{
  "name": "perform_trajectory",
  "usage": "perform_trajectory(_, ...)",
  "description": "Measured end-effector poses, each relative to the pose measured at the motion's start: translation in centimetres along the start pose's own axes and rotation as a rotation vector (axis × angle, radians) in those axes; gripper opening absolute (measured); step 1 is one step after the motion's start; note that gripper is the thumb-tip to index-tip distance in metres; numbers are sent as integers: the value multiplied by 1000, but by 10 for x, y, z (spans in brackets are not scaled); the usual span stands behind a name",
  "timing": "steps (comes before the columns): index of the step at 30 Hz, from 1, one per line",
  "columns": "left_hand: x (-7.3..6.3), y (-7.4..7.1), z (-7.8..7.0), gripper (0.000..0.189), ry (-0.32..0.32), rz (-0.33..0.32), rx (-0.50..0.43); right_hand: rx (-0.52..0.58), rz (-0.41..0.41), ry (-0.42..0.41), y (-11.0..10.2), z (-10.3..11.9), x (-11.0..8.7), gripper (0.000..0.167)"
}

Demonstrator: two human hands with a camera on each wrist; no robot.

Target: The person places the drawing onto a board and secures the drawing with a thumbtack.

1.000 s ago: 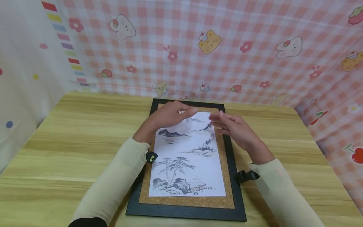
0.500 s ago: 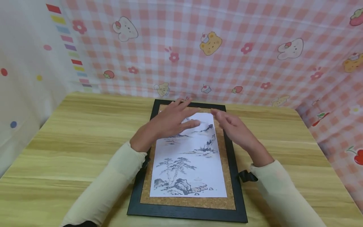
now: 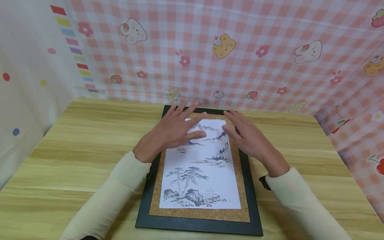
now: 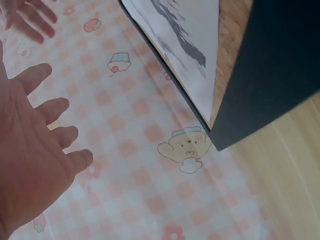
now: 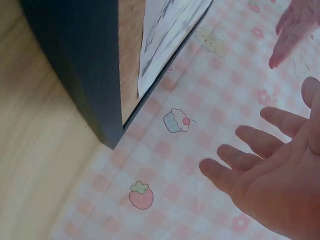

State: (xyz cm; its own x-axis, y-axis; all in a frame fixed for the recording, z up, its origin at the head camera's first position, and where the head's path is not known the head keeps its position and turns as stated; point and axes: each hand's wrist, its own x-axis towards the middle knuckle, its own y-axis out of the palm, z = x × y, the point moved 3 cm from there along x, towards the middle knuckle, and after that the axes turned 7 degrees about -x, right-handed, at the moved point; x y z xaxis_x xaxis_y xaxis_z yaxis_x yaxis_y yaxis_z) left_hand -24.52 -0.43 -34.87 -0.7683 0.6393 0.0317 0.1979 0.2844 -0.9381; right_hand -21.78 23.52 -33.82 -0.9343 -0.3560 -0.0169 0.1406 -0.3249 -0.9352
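Observation:
A white sheet with an ink landscape [image 3: 198, 180] lies on a cork board [image 3: 204, 214] inside a black frame [image 3: 198, 226], in the middle of the table. Over the sheet's upper left part hovers my left hand [image 3: 172, 130], its fingers spread and holding nothing. On the other side my right hand [image 3: 250, 136] is raised above the frame's upper right, fingers extended and likewise bare. Both wrist views show a gap between each hand and the frame's far corner. Part of the painting's top left is hidden by the left hand.
The frame stands on a light wood-grain table [image 3: 90, 150]. Behind the table hangs a pink checked curtain [image 3: 180, 40] with cartoon prints. A white dotted cloth [image 3: 27, 83] borders the left side.
My left hand has turned and its fingers have fanned out. The right hand has also rotated, its fingers now pointing up and away. The frame and sheet stay in place.

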Motion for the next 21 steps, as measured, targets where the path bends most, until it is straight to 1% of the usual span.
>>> perform_trajectory(6,-3,1,6,75,-20,-12,97,-150,-32,-33,4,2,1,68)
perform_trajectory(10,-6,0,13,78,-45,-13,146,-263,-51,-30,3,1,2,71)
perform_trajectory(13,-9,-2,18,79,-61,-12,154,-317,-54,-18,2,-1,3,74)
perform_trajectory(16,-12,-4,22,80,-76,-1,153,-347,-45,-6,1,-3,3,75)
perform_trajectory(21,-15,-7,32,81,-108,17,149,-342,-29,21,1,-9,1,79)
